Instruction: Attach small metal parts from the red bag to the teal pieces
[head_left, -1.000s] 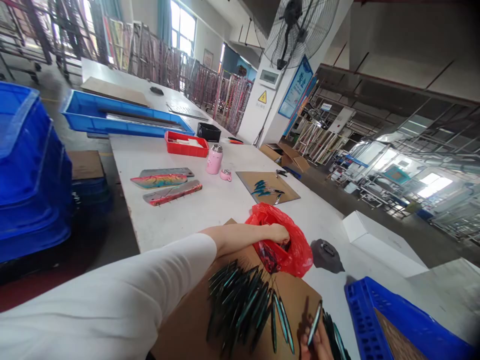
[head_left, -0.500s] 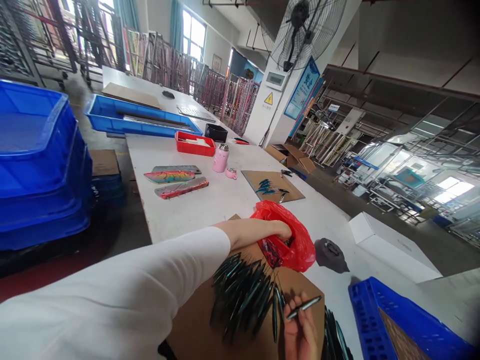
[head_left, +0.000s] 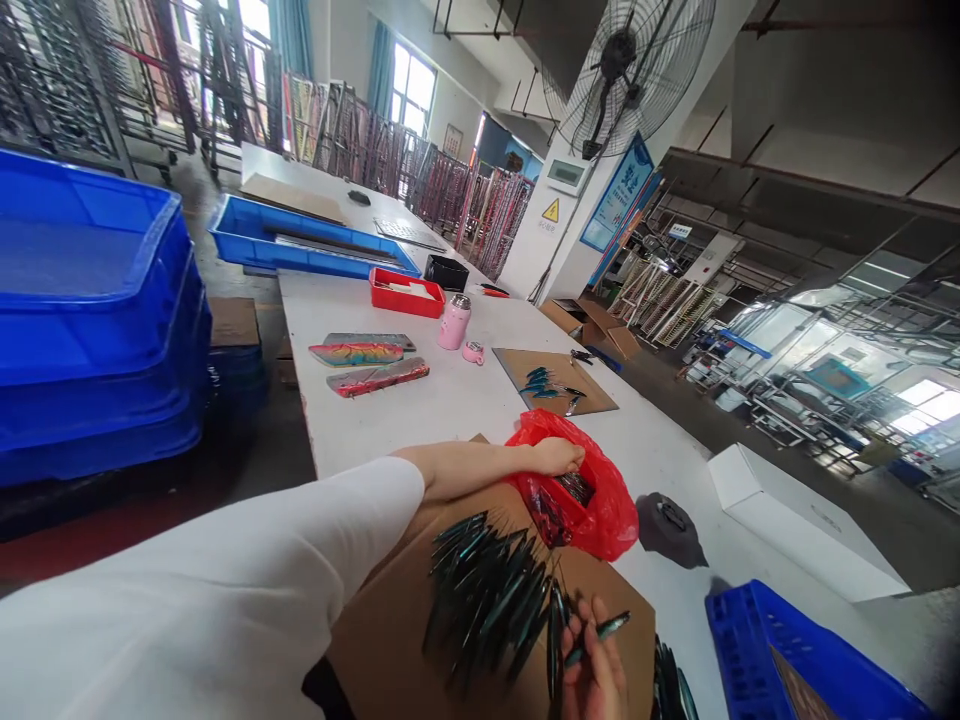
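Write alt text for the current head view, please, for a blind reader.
The left hand is at the mouth of a red bag; the right hand holds a slim teal piece beside many similar dark pieces on brown cardboard.

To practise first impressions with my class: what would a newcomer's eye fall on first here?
Probably the bright red plastic bag right of centre, with the left hand at its opening. Just below it in view, a dense fan of dark teal, lure-like pieces lies on brown cardboard, the right hand holding one beside them. Then the stacked blue bins at the view's left edge.
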